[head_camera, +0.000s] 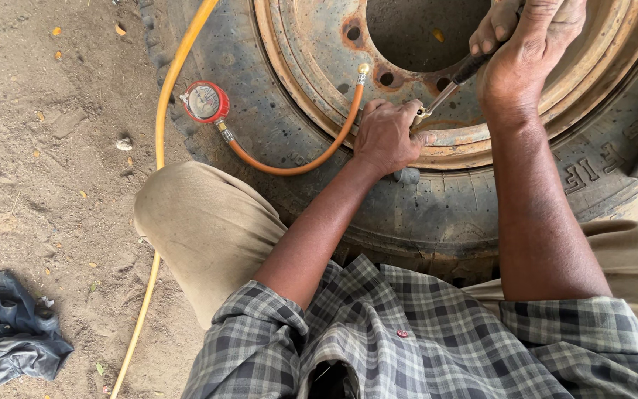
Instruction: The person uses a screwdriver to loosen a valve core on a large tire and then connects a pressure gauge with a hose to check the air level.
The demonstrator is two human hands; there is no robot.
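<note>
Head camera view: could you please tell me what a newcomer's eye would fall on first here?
Probably the big tyre with its rusty rim, lying on the sandy ground at top centre. At the rim's lower edge, the left hand grips something small, and the right hand points a slim dark-handled tool at it. Left of them lies a red pressure gauge.

head cam | looks steeply down from above | close over tyre (437, 214) and sandy ground (46, 185)

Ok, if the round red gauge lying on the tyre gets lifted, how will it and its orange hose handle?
The gauge looks small, probably light. Its orange hose lies in a smooth curve, so it is likely springy rather than limp and would trail along. The yellow hose beside it may drag too. Lying flat on the tyre, the gauge seems unlikely to roll.
</note>
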